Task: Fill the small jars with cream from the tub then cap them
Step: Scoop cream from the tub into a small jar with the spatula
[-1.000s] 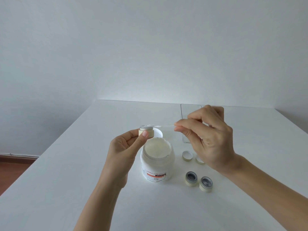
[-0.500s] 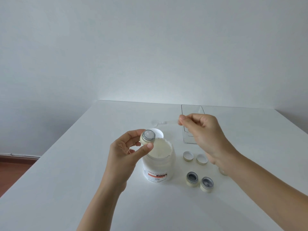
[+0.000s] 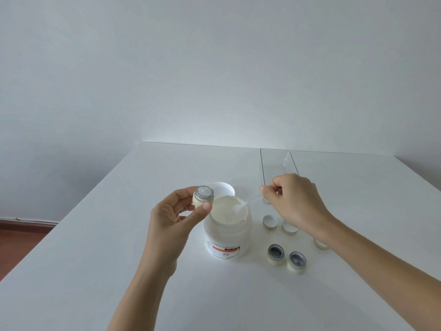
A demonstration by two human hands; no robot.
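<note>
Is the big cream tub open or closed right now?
Open. The tub has no lid on; its cream surface shows, and a clear spatula dips into it.

left hand [image 3: 174, 217]: a small jar [image 3: 203, 196] is held between thumb and fingers, tilted, just beside the tub [image 3: 228, 231]
right hand [image 3: 294, 203]: a clear spatula [image 3: 251, 201] is pinched, its tip dipped in the tub's cream
table [image 3: 95, 271]: two open jars [image 3: 276, 254] and loose caps [image 3: 270, 222] are set right of the tub

The left hand [image 3: 175, 217] is pinching upward with thumb and fingers curled; the right hand [image 3: 297, 203] is angling down, fingertips [image 3: 265, 188] pressed together.
</note>
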